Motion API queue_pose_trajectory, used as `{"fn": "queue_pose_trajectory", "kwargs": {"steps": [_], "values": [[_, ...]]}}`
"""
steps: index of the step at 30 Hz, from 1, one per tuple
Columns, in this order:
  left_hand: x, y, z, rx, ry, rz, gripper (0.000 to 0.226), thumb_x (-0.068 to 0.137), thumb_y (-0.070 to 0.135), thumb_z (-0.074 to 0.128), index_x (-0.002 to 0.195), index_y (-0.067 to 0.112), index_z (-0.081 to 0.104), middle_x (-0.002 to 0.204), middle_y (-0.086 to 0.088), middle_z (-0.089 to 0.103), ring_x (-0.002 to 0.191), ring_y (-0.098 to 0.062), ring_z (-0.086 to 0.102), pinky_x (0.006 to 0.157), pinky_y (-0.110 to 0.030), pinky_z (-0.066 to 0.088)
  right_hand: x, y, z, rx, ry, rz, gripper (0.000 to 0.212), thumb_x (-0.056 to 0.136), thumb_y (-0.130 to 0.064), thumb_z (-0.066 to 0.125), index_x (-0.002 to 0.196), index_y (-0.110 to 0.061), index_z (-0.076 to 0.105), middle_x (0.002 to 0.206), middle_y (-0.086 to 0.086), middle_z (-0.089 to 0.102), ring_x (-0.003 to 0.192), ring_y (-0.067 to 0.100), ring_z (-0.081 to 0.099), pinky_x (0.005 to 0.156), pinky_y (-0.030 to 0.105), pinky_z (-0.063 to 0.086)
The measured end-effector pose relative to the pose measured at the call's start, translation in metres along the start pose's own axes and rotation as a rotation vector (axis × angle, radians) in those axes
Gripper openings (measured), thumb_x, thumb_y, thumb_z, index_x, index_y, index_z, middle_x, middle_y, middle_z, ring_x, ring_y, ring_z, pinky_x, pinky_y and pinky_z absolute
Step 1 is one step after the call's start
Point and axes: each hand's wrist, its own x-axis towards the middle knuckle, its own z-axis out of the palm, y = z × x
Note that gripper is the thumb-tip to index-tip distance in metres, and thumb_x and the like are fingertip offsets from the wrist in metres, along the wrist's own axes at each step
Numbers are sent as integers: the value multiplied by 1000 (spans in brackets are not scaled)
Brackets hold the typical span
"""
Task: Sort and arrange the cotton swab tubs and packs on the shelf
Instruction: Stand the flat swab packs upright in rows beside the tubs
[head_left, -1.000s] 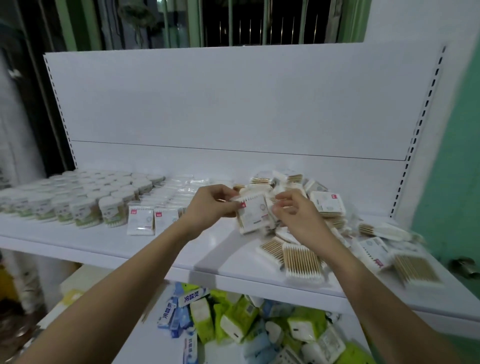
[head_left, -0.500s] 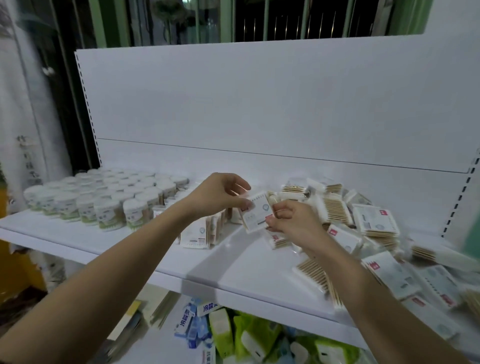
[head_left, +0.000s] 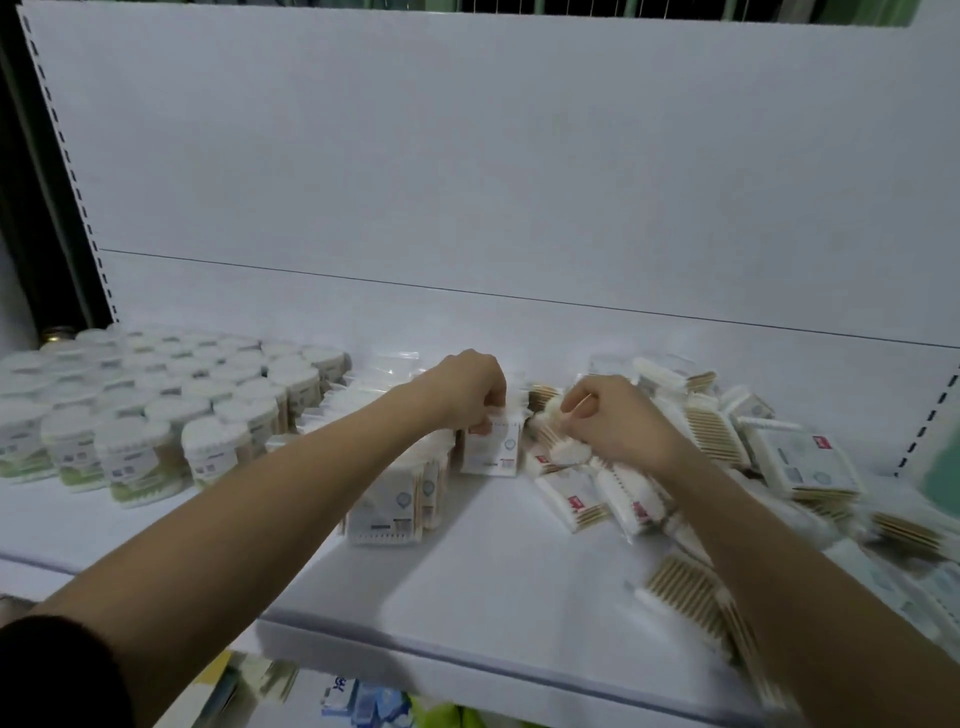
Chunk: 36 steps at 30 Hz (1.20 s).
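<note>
Centrally on the white shelf (head_left: 488, 597), the left hand (head_left: 470, 387) pinched the top edge of an upright cotton swab pack (head_left: 492, 449), which stood at the right end of a row of standing packs (head_left: 395, 499). Its fingers were curled around that edge. Just beside it, the right hand (head_left: 608, 415) grasped a loose pack (head_left: 558, 441) lifted from the unsorted heap of packs (head_left: 727, 457) lying flat on the right. Round tubs (head_left: 156, 410) stood grouped in rows at the left end, touching one another.
</note>
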Motion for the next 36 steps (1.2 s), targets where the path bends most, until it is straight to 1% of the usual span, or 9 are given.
{"fn": "queue_pose_trajectory", "kwargs": {"steps": [6, 9, 12, 17, 21, 26, 29, 33, 36], "values": [[13, -2, 9, 154, -12, 32, 32, 81, 8, 74, 110, 17, 65, 113, -4, 62, 103, -23, 57, 78, -28, 45, 5, 3, -10, -59, 69, -27, 12, 82, -11, 70, 90, -20, 68, 85, -2, 67, 72, 12, 62, 57, 19, 46], [10, 9, 6, 199, 32, 88, 40, 82, 12, 72, 119, 21, 61, 114, 0, 59, 108, -22, 52, 80, -29, 43, 1, 2, -19, 21, 95, -35, 7, 85, -12, 70, 90, -17, 68, 81, 1, 67, 67, 20, 66, 60, 32, 58], [3, 30, 3, 18, 95, 119, 36, 82, 22, 71, 117, 23, 63, 107, 3, 60, 103, -19, 54, 80, -30, 46, -9, 2, -33, 77, 102, -25, 4, 88, -11, 66, 88, -15, 68, 75, 5, 68, 62, 22, 67, 63, 39, 61], [-25, 86, 5, -378, 129, 100, 23, 86, 28, 68, 108, 22, 68, 93, 10, 62, 84, -13, 63, 77, -28, 53, -35, 13, -58, 9, 132, -30, 7, 92, -19, 64, 87, -18, 69, 77, 6, 71, 62, 17, 61, 63, 31, 51], [-48, 122, 19, -519, 99, 108, 10, 85, 27, 69, 94, 27, 68, 91, 10, 67, 82, -10, 64, 80, -34, 56, -69, 30, -80, -8, 148, -18, 10, 92, -19, 62, 84, -17, 68, 74, 3, 70, 59, 14, 60, 61, 28, 49], [-79, 167, 44, -588, 36, 139, 14, 84, 29, 72, 98, 25, 70, 91, 10, 68, 82, -6, 65, 80, -27, 54, -117, 56, -103, -12, 122, 10, 12, 93, -20, 62, 89, -12, 69, 78, 10, 71, 57, 14, 58, 57, 28, 48], [-94, 191, 54, -569, -42, 125, 24, 82, 35, 75, 103, 23, 70, 89, 11, 66, 80, -3, 62, 78, -25, 52, -142, 71, -108, -20, 38, 25, 11, 94, -21, 62, 88, -14, 68, 76, 9, 71, 49, 11, 56, 50, 28, 48], [-106, 211, 64, -468, -91, 80, 44, 80, 45, 75, 110, 13, 69, 102, -2, 70, 87, -17, 63, 78, -35, 50, -169, 82, -108, -31, 10, 24, 10, 93, -14, 64, 84, -13, 68, 62, 1, 67, 45, 13, 57, 53, 34, 54], [-109, 218, 68, -409, -78, 38, 44, 79, 39, 78, 113, 12, 70, 103, -5, 72, 88, -16, 64, 75, -29, 47, -184, 84, -108, 8, -13, 21, 8, 93, -10, 65, 86, -13, 67, 69, 3, 68, 50, 17, 63, 51, 35, 58]]}}
